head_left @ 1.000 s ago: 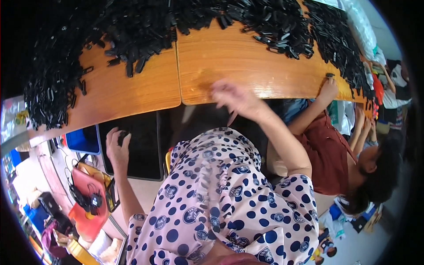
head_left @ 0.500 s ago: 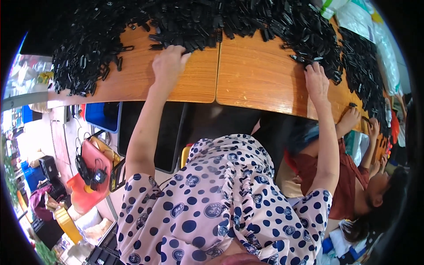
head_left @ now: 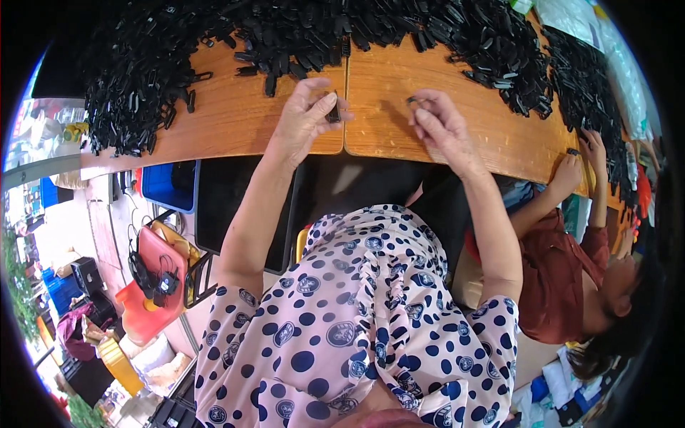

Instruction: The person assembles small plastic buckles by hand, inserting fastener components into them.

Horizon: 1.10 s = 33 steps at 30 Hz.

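Between the thumb and fingers of my left hand (head_left: pixel 308 118) is a small black plastic piece (head_left: pixel 333 108), held above the wooden table just left of its seam. My right hand (head_left: pixel 444 128) is over the right half of the table, thumb and fingers pinched on a small dark piece (head_left: pixel 412 100) whose kind I cannot make out. Both hands are apart from each other. Beyond them, a wide heap of small black plastic pieces (head_left: pixel 300 36) runs along the far side of the table, with a few loose ones at its near edge.
The wooden table (head_left: pixel 399 135) has a seam down its middle. On the right a co-worker in a red-brown top (head_left: pixel 553 278) has hands at the table. A blue bin (head_left: pixel 168 187) and a red stool (head_left: pixel 158 267) with black cables stand at left. Clear plastic bags (head_left: pixel 571 25) lie far right.
Both hands have drawn back from the heap toward the middle of the table. The left now holds a black plastic piece, and the right has come inward with a small dark piece.
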Each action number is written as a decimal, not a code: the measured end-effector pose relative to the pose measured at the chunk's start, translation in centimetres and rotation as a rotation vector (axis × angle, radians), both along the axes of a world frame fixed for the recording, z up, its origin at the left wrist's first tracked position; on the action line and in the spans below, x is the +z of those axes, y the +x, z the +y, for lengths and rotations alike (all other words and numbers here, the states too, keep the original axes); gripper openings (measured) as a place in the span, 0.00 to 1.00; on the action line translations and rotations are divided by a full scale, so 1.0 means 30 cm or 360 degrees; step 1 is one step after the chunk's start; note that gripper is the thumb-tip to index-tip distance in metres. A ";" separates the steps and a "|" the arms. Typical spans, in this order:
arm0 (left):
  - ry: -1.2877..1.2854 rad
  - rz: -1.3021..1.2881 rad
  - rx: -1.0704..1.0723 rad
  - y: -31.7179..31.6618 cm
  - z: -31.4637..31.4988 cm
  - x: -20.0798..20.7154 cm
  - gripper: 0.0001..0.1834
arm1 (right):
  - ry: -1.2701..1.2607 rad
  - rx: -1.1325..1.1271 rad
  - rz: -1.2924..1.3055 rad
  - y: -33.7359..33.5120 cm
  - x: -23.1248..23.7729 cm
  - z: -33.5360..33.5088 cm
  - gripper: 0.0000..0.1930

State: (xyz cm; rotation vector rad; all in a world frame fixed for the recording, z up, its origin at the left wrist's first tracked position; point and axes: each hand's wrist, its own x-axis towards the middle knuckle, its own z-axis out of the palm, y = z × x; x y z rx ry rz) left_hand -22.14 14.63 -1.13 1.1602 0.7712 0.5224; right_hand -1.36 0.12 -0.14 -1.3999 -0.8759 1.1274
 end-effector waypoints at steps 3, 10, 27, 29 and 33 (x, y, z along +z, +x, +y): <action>-0.0356 -0.0227 -0.0074 0.031 -0.054 0.015 0.17 | -0.0001 0.0125 0.0295 -0.063 0.005 -0.009 0.13; -0.0694 -0.0628 -0.0077 0.090 -0.114 -0.006 0.17 | 0.0123 0.0050 0.0565 -0.126 -0.016 -0.047 0.11; -0.0611 -0.0464 -0.0271 0.089 -0.187 0.003 0.12 | 0.0114 -0.0017 0.0597 -0.102 -0.012 -0.081 0.08; -0.0411 -0.0214 -0.0406 0.078 -0.192 0.031 0.15 | 0.0109 -0.0033 0.0602 -0.092 -0.015 -0.086 0.08; -0.0010 -0.0143 -0.0480 0.070 -0.218 0.029 0.16 | 0.0085 0.0027 0.0763 -0.082 -0.004 -0.097 0.08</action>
